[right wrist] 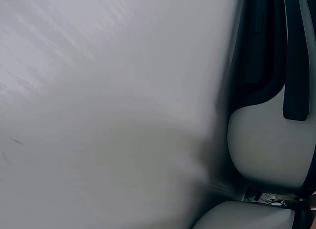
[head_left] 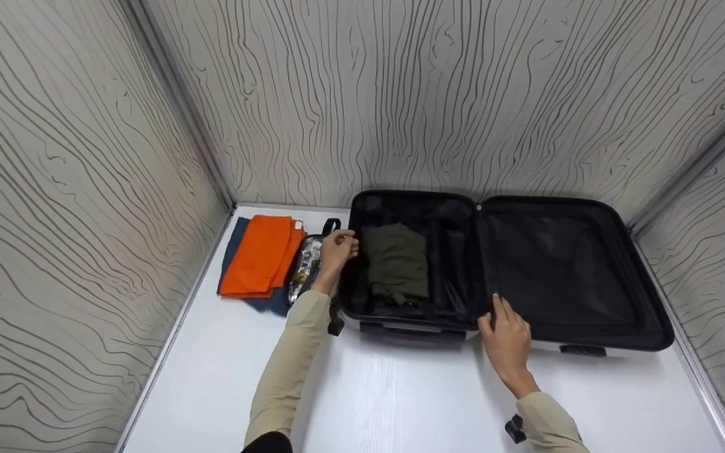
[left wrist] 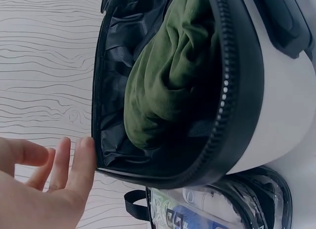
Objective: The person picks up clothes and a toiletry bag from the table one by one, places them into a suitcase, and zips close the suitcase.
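An unfolded suitcase [head_left: 355, 302] with a black lining lies on the white table, both halves spread apart. In its left half rests a dark green folded garment [head_left: 397, 261], seen closer as a bunched green cloth in the left wrist view. My left hand [head_left: 337, 250] is at the suitcase's left rim, its fingertips touching the far corner and its fingers loosely bent. By the hinge between the halves, my right hand [head_left: 506, 336] rests its fingers on the front rim, thumb apart. The right wrist view shows mostly table and the suitcase's pale outer shell [right wrist: 266, 145].
Against the suitcase's left side stands a clear pouch [head_left: 304, 267] with black trim and small packets inside. Left of it, an orange folded cloth [head_left: 255, 258] lies on a dark blue one [head_left: 268, 304]. Wood-patterned panels [head_left: 400, 94] enclose the table at back and sides.
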